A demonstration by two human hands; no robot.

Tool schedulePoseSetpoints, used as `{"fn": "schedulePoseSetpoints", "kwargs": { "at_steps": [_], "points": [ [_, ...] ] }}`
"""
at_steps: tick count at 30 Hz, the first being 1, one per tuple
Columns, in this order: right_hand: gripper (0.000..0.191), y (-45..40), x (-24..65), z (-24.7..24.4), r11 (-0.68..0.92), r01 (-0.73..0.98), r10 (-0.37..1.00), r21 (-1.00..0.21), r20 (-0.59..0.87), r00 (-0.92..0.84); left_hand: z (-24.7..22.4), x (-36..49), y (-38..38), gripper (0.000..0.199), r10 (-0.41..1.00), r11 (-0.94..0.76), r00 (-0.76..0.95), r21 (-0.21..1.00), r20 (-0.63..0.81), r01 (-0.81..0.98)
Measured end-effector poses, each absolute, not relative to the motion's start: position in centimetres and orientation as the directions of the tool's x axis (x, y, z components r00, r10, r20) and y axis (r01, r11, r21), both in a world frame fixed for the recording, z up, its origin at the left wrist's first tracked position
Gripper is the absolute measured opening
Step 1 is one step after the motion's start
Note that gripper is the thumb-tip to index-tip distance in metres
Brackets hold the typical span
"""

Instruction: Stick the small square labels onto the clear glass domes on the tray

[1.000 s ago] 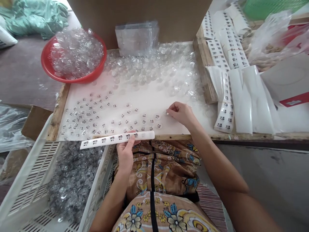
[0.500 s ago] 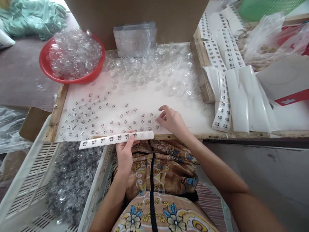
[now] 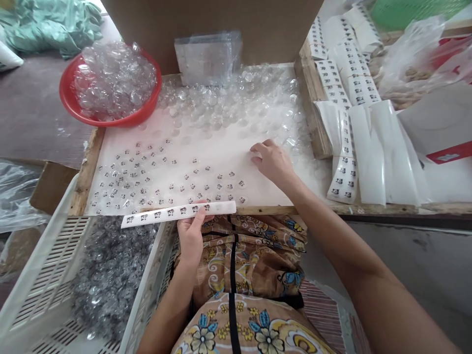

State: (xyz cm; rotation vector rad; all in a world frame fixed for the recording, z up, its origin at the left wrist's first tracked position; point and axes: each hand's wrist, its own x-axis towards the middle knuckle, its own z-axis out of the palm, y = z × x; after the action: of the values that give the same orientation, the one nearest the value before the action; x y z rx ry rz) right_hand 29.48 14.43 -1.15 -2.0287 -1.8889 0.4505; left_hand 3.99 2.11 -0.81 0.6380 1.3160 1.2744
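Observation:
Pinched between the thumb and fingers of my left hand (image 3: pixel 192 231) is a white sticker strip (image 3: pixel 153 216) printed with small black figures, at the table's front edge. My right hand (image 3: pixel 272 161) is over the white tabletop (image 3: pixel 206 147), fingers curled and thumb near the index finger; whether anything small lies between them is too hard to make out. Clear round pieces with stickers (image 3: pixel 127 184) lie in loose rows at the left and middle. Plain clear discs (image 3: pixel 221 105) are spread along the back.
A red bowl (image 3: pixel 66 98) heaped with clear pieces stands at the back left. Below it is a white crate (image 3: pixel 47 275) with dark-printed pieces. Wooden strips (image 3: pixel 313 108) edge the table. More sticker strips (image 3: pixel 342 167) lie right. A cardboard box (image 3: pixel 258 29) stands behind.
My right hand has moved up and to the right, away from the row's end, where another stickered piece now shows. My left hand holds the strip in nearly the same place.

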Motion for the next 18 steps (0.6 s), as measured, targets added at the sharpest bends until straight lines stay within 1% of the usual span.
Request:
{"fn": "schedulePoseSetpoints", "kwargs": {
  "at_steps": [3,7,11,12,14,16,18],
  "points": [
    [0.025,12.5,29.4,-0.9,-0.034,0.866,0.999,-0.499,0.002,0.040,-0.9,3.9,2.1,0.033,0.913,0.276,-0.214,0.911,-0.348,-0.306],
    [0.025,11.1,29.4,-0.6,-0.017,0.836,0.997,-0.549,0.053,0.056,-0.9,3.8,2.1,0.034,0.921,0.277,-0.194,0.916,-0.339,-0.290],
    [0.034,11.0,28.9,-0.7,0.056,0.806,0.998,-0.589,0.067,-0.020,-0.8,3.8,2.1,0.032,0.924,0.266,-0.190,0.916,-0.331,-0.301],
    [0.037,11.0,28.8,-0.9,0.063,0.804,0.997,-0.591,0.067,-0.028,-0.8,3.8,2.1,0.032,0.924,0.264,-0.193,0.916,-0.330,-0.302],
    [0.039,11.0,29.0,-1.3,0.035,0.814,0.996,-0.580,0.082,0.015,-0.9,3.8,2.0,0.031,0.921,0.266,-0.198,0.914,-0.334,-0.305],
    [0.039,10.8,29.5,-1.7,-0.009,0.834,0.989,-0.552,0.116,0.088,-0.9,3.8,1.9,0.031,0.918,0.271,-0.202,0.912,-0.340,-0.307],
    [0.035,10.5,30.1,-2.2,-0.021,0.852,0.984,-0.523,0.139,0.109,-0.9,3.9,1.9,0.031,0.918,0.269,-0.204,0.913,-0.340,-0.307]
  ]
}}
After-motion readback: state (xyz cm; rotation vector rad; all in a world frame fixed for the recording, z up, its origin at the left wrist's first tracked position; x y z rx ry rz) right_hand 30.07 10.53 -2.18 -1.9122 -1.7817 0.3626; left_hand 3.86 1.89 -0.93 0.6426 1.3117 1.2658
